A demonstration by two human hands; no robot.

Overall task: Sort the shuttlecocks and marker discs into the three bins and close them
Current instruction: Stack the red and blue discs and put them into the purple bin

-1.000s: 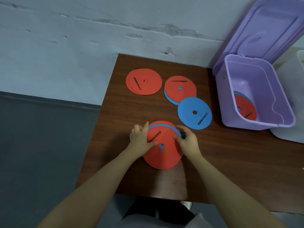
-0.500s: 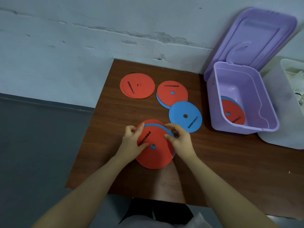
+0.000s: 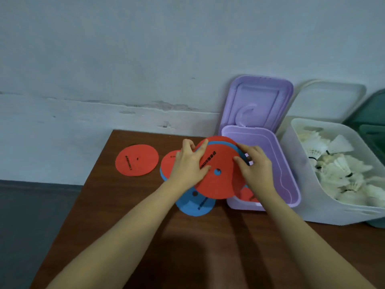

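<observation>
Two bare hands hold a small stack of marker discs (image 3: 220, 180) in the air above a brown wooden desk (image 3: 129, 205), at the near left corner of an open purple bin (image 3: 291, 184). The top disc is red with black lettering and a small centre hole, and a blue edge shows along the stack's far rim. The left hand (image 3: 190, 163) grips the stack's left side, thumb pressed on the red face and fingers (image 3: 187, 143) curled behind the edge; the right hand (image 3: 257, 163) pinches the right side in the same way, thumb on top. The stack is tilted, its right part overlapping the purple bin's rim. Inside that bin another red disc (image 3: 246, 195) shows past the right wrist. The bin's purple lid (image 3: 257, 101) stands upright against the pale wall. On the desk, a lone red disc (image 3: 136, 159) lies well to the left, a second red disc on a blue one (image 3: 169, 161) lies partly behind the left hand, and a blue disc (image 3: 195, 205) lies beneath the raised stack. Just right of the purple bin stands a white bin (image 3: 312, 197) filled with white feathered shuttlecocks (image 3: 337, 170), its lid open. A green bin (image 3: 373, 130) is only partly in view at the right edge.
</observation>
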